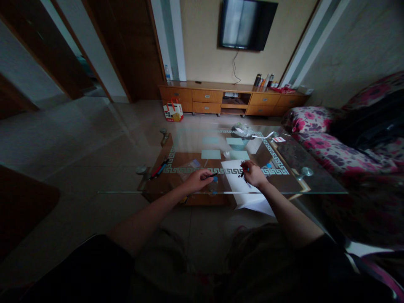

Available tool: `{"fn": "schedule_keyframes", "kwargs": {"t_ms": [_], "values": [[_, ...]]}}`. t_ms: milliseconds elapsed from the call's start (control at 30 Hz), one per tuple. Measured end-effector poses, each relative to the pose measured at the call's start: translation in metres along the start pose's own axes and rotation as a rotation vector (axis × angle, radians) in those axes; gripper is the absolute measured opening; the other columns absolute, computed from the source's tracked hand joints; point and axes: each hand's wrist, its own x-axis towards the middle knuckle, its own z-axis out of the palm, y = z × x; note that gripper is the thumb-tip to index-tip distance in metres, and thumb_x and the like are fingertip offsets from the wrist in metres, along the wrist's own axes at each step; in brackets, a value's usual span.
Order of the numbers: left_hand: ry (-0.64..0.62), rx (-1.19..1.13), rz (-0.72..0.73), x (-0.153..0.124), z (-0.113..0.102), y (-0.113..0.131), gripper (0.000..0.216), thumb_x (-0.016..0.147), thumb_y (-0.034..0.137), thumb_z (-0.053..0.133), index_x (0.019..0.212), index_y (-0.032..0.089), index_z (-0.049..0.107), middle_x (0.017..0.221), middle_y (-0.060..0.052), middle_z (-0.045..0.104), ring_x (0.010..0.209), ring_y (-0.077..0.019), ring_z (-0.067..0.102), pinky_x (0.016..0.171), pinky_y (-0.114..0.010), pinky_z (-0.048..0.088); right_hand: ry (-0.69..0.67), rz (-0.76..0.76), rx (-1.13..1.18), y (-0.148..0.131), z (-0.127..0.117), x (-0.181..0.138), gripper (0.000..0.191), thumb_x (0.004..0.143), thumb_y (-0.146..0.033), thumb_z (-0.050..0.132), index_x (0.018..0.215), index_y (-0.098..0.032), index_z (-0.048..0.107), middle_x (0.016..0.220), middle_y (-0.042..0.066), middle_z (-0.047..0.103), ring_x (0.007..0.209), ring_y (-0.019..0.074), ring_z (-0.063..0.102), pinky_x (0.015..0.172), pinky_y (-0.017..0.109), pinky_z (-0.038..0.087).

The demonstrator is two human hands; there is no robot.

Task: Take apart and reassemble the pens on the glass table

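Note:
My left hand (197,180) is closed around a thin dark pen (212,175) just above the glass coffee table (284,185). My right hand (253,173) is closed on another dark pen (241,172), its tip resting on a white sheet of paper (243,185) that hangs over the table's near edge. The two hands are a short distance apart over the front middle of the table.
Several pens (159,169) lie at the table's left. Pale cards (211,154) and small clutter sit farther back. A flowered sofa (331,143) stands at the right, a wooden TV cabinet (233,99) and wall screen (246,24) ahead, a small box (173,111) on the floor.

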Motion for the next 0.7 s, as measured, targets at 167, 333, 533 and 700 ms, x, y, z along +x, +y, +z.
{"fn": "schedule_keyframes", "kwargs": {"t_ms": [167,333,533,700], "values": [[-0.008,0.009,0.013,0.001,-0.001,-0.003,0.029,0.087,0.038,0.061,0.1,0.014,0.068,0.086,-0.005,0.069,0.069,-0.0129,0.057,0.064,-0.024,0.044,-0.085,0.019,-0.044,-0.002,0.005,-0.001,0.038,0.07,-0.01,0.057,0.107,-0.017,0.067,0.105,0.01,0.066,0.085,0.0199,0.063,0.079,0.028,0.047],[0.001,0.005,0.009,0.0,-0.001,-0.001,0.027,0.088,0.038,0.059,0.097,0.014,0.069,0.084,-0.004,0.068,0.069,-0.0129,0.058,0.063,-0.024,0.043,-0.111,0.018,-0.043,-0.003,0.004,-0.002,0.034,0.071,-0.012,0.06,0.103,-0.018,0.07,0.099,0.008,0.067,0.079,0.0172,0.062,0.073,0.027,0.047],[-0.001,0.016,-0.006,0.0,-0.002,0.003,0.027,0.088,0.039,0.06,0.095,0.015,0.069,0.08,-0.003,0.067,0.065,-0.0122,0.055,0.06,-0.023,0.04,-0.138,0.001,-0.048,0.001,0.007,-0.001,0.026,0.075,-0.015,0.061,0.098,-0.02,0.072,0.095,0.007,0.068,0.079,0.0173,0.062,0.074,0.027,0.047],[-0.004,0.02,0.003,0.0,-0.002,0.004,0.028,0.088,0.039,0.059,0.094,0.014,0.07,0.08,-0.003,0.067,0.065,-0.012,0.055,0.06,-0.023,0.04,-0.13,-0.003,-0.049,0.007,0.011,0.0,0.025,0.077,-0.015,0.062,0.098,-0.021,0.073,0.1,0.007,0.068,0.083,0.0172,0.063,0.079,0.028,0.048]]}}
